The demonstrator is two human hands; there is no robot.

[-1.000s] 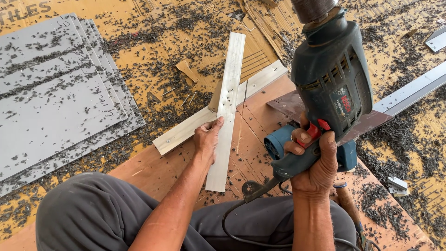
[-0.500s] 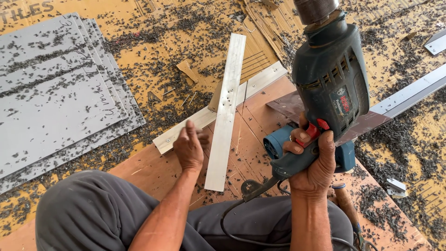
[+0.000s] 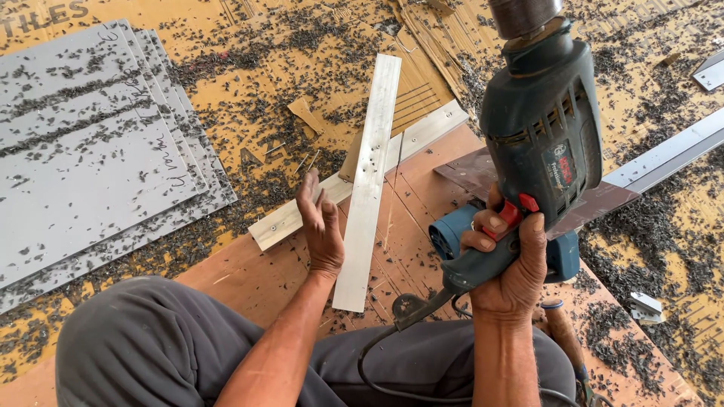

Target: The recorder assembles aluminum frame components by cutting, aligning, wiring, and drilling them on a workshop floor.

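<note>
Both hands are busy in different ways: the right hand [image 3: 507, 264] is wrapped tight around the grip of a dark green corded electric drill [image 3: 539, 143], a finger by its red trigger, the chuck pointing away toward the far side and lifted well clear of the work. The left hand [image 3: 320, 222] is open and holds nothing, fingers loosely spread, edge-on just left of a long pale aluminium strip [image 3: 367, 181]; whether it grazes the metal is hard to tell from this angle.

That strip lies lengthwise, near to far, across a second flat aluminium bar [image 3: 422, 134] that runs diagonally from near left to far right. Both rest on a reddish-brown plywood board [image 3: 411, 249] on the floor, and small holes dot the upper strip.

By my reading this is a pause between drillings, with the strip being positioned. A further hole would call for the free hand pressing the strip still and the bit brought down square to it.

No containers show. A fanned stack of grey metal sheets [image 3: 90, 151] lies on the left, and dark metal shavings [image 3: 648, 226] are scattered over the yellow cardboard [image 3: 249, 98] all around.
</note>
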